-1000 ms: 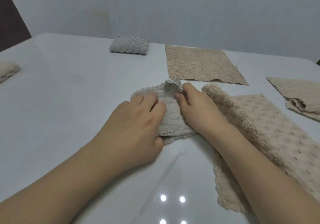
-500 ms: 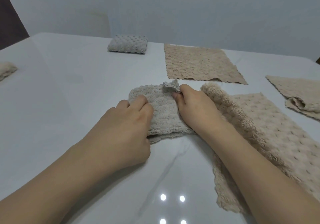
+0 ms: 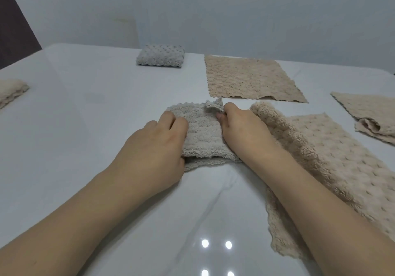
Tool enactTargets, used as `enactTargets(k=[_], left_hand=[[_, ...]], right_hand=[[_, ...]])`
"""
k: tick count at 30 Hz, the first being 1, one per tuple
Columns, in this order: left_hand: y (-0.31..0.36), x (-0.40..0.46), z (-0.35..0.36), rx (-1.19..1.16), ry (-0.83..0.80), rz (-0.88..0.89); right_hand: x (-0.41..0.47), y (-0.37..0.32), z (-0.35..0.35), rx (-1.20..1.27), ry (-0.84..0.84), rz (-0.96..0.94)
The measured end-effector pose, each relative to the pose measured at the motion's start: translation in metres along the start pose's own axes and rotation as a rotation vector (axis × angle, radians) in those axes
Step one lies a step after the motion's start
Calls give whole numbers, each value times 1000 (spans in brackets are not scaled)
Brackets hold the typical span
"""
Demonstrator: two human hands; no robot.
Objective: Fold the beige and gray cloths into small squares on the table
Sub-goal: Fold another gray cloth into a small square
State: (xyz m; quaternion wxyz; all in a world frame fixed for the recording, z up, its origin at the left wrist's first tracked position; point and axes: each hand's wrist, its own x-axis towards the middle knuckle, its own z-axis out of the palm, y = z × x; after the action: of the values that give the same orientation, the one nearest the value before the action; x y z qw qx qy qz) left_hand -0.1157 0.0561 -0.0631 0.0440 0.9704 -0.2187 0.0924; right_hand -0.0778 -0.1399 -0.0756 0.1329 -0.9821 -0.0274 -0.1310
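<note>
A gray cloth (image 3: 203,134), folded into a small thick rectangle, lies at the middle of the white table (image 3: 85,126). My left hand (image 3: 154,149) holds its left edge, fingers over the top and thumb at the near edge. My right hand (image 3: 241,130) pinches the cloth's raised far right corner. Under my right forearm lies a large beige cloth (image 3: 333,160), spread out with one long edge rolled up.
A folded gray cloth (image 3: 160,56) sits at the back. A flat beige cloth (image 3: 250,79) lies behind my hands. Another beige cloth (image 3: 369,115), partly folded, is at the right edge. A folded beige cloth (image 3: 10,91) lies at the far left.
My left hand has slid to the left off the top of the gray cloth to its left edge, uncovering more of it. My right hand keeps its pinch on the corner.
</note>
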Motion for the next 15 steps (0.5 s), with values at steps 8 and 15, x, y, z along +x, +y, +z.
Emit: enactTargets(k=[8, 15], left_hand=[[-9, -6, -8, -21, -164, 62], [-25, 2, -9, -637, -239, -48]], right_hand=[[4, 3, 2, -1, -15, -8], [2, 8, -8, 172, -59, 53]])
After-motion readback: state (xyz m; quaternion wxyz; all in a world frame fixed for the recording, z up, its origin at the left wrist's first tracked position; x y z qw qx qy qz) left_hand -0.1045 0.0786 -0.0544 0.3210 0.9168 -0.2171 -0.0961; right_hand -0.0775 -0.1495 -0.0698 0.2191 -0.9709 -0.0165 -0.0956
